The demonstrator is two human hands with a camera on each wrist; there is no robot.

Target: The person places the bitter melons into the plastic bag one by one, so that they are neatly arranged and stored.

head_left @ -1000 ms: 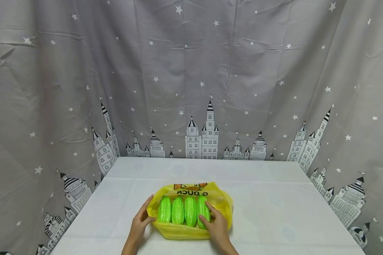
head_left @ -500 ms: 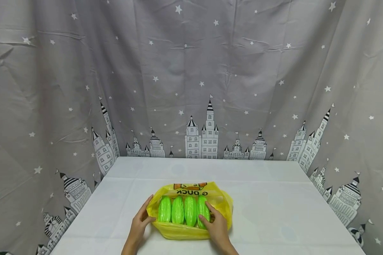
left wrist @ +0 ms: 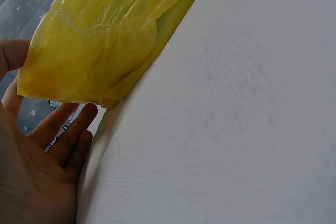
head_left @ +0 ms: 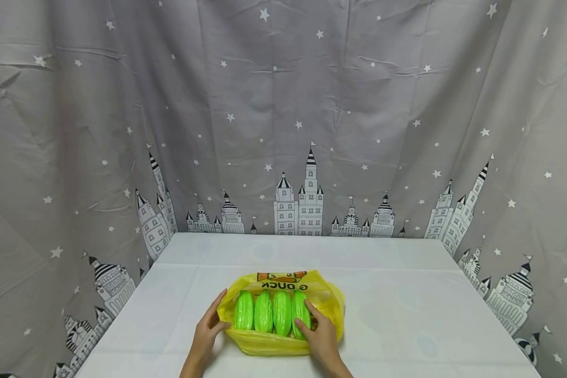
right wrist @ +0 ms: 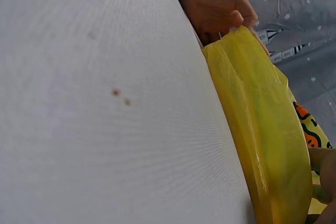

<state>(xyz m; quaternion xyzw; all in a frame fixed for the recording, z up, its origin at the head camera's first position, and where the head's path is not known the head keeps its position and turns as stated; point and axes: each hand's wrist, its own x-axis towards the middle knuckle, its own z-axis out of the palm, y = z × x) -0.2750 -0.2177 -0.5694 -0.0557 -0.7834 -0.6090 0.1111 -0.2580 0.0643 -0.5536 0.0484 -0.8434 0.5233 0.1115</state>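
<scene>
A yellow plastic bag (head_left: 266,344) lies on the table with its mouth spread open, mirrored G DUCK lettering showing on its far side. Inside, several glossy, ribbed, bright green cucumber-shaped pieces (head_left: 263,312) sit side by side in a row. My left hand (head_left: 204,333) holds the bag's left edge between thumb and forefinger; the other fingers (left wrist: 71,140) reach loosely below the bag's end in the left wrist view. My right hand (head_left: 323,338) reaches into the bag and grips the rightmost green piece (head_left: 301,310), thumb on its near side and fingers on its far right side.
A white-covered table (head_left: 406,315) extends on all sides of the bag. Behind and beside it hangs a grey curtain (head_left: 359,105) with stars and castles. Small dark spots (right wrist: 116,93) mark the white surface in the right wrist view.
</scene>
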